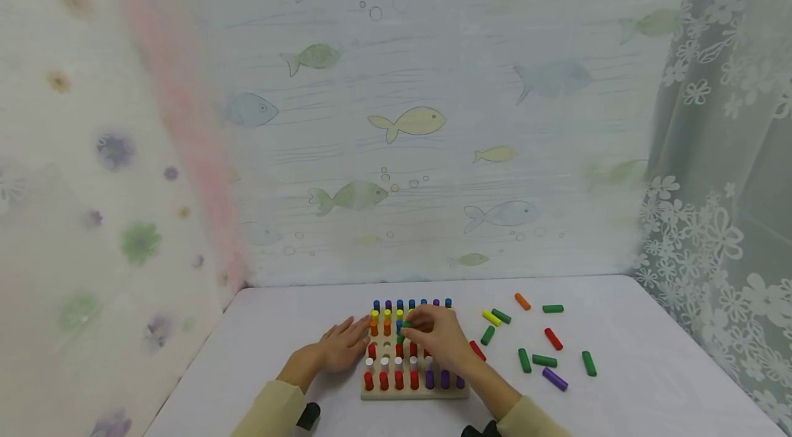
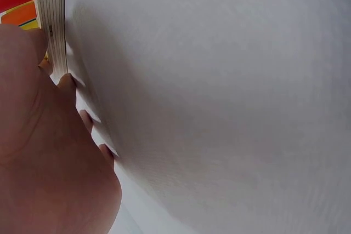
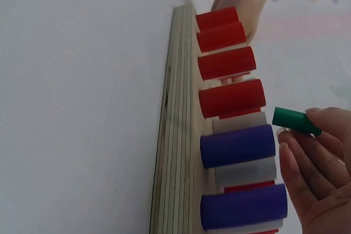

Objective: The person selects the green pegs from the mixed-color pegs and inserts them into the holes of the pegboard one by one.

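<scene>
A wooden pegboard (image 1: 414, 395) stands on the white table, with rows of blue, yellow, orange, red, white and purple pegs upright in it. My right hand (image 1: 441, 337) is over the middle of the board and pinches a green peg (image 3: 289, 118) between thumb and fingers. In the right wrist view that peg is held tilted, apart from the red and purple pegs (image 3: 237, 145) of the near row. My left hand (image 1: 342, 349) rests on the table, its fingertips at the board's left side. Some holes near the board's left middle show bare.
Loose pegs lie scattered right of the board: several green ones (image 1: 524, 360), a purple peg (image 1: 555, 379), two red ones (image 1: 553, 339), a yellow peg (image 1: 491, 317) and an orange peg (image 1: 522, 301). A fish-patterned curtain (image 1: 396, 231) hangs behind the table.
</scene>
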The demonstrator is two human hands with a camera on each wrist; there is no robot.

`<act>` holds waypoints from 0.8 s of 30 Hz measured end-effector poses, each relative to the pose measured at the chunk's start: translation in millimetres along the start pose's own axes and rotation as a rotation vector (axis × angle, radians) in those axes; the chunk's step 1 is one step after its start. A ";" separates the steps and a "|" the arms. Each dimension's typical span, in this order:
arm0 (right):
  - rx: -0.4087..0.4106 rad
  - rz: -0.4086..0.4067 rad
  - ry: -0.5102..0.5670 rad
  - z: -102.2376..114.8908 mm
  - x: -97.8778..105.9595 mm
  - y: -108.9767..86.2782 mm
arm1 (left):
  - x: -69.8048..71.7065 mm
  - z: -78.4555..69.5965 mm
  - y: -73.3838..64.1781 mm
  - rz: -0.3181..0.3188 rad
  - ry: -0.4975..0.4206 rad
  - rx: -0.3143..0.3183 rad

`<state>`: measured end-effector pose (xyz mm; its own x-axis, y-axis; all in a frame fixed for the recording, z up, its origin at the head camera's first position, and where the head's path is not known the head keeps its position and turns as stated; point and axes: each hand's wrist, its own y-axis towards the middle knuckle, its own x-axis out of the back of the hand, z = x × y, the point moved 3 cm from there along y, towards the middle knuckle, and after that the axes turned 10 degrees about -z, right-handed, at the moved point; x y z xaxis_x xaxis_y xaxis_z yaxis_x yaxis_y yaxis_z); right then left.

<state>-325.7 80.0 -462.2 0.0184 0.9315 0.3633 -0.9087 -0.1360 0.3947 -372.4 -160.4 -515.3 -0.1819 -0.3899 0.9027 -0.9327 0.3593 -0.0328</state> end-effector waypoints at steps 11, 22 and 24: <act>0.028 0.014 -0.023 8.3 -21.8 5.6 | 0.8 1.7 -1.3 0.008 0.003 -0.003; 0.009 0.015 -0.032 8.5 -40.4 14.3 | 13.9 -12.6 -9.7 0.017 0.010 -0.014; 0.010 0.008 -0.043 8.8 -42.9 14.9 | 12.9 -11.7 -9.0 0.014 0.010 -0.017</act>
<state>-336.3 35.0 -464.5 0.0295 0.9150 0.4023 -0.9044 -0.1469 0.4005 -362.7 -158.8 -498.3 -0.1913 -0.3763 0.9065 -0.9248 0.3785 -0.0380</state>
